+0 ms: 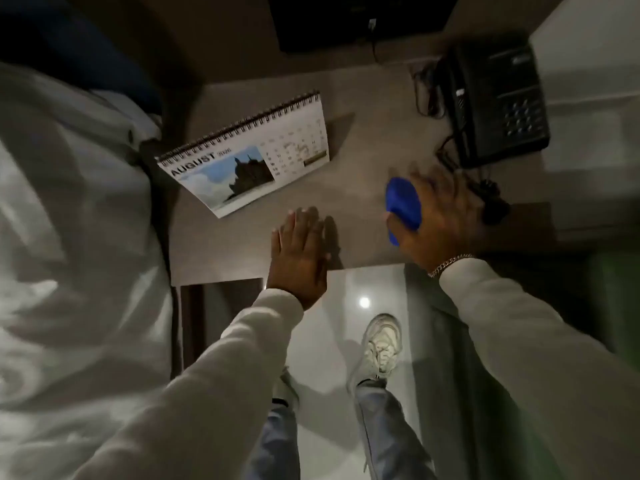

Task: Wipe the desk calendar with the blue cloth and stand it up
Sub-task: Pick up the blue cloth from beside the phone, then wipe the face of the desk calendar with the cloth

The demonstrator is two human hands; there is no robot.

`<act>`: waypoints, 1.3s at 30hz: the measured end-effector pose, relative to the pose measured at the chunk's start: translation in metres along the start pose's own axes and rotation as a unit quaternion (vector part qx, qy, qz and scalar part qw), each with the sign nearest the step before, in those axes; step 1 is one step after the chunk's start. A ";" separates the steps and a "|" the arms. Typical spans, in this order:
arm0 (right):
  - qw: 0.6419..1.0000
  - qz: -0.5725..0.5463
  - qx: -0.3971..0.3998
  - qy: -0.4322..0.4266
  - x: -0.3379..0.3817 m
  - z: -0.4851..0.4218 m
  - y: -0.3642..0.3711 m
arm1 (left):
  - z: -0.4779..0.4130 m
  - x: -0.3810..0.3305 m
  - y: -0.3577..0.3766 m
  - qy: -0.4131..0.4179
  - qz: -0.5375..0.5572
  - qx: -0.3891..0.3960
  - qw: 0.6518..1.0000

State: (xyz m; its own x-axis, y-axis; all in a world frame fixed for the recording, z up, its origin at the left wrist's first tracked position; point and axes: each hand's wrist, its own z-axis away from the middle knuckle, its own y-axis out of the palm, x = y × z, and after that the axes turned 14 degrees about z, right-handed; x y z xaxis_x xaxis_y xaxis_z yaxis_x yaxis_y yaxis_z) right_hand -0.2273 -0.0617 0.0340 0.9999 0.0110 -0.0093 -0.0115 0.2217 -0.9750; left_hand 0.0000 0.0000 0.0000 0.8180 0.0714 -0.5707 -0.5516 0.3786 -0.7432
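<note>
A spiral-bound desk calendar [247, 161], open at August with a photo of a building, stands tilted on the brown desk [360, 150] near its left side. My left hand [299, 256] is flat and empty at the desk's near edge, just below the calendar and apart from it. To the right, my right hand [438, 216] is blurred and holds the bunched blue cloth [403, 206] above the desk top. The cloth does not touch the calendar.
A black telephone [495, 102] with tangled cords sits at the desk's far right. A dark screen base [356, 19] stands at the back. A bed with white sheets [69, 237] borders the desk on the left. My shoes are on the shiny floor [346, 289] below.
</note>
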 end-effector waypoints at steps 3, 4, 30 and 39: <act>1.000 -0.014 0.002 0.015 0.003 0.000 0.027 | -0.005 0.007 0.022 -0.006 -0.037 -0.038 0.999; 1.000 -0.017 0.006 0.014 0.004 0.001 0.036 | -0.006 0.008 0.029 -0.009 -0.056 -0.032 0.998; 0.901 -0.402 -0.111 0.119 0.172 0.036 0.022 | -0.058 0.039 -0.193 0.262 -0.193 -0.034 0.945; 0.839 -0.470 -0.207 0.181 0.240 0.005 0.038 | -0.119 0.053 -0.224 0.365 -0.276 0.131 0.880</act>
State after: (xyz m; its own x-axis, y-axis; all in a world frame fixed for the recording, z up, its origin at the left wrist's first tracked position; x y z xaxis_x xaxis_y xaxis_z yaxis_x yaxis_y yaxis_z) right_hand 0.0121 -0.0457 -0.0039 0.5045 -0.2918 0.8126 0.7121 -0.3917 -0.5827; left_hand 0.1480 -0.1913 0.0945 0.5738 -0.7652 -0.2919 0.0302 0.3759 -0.9262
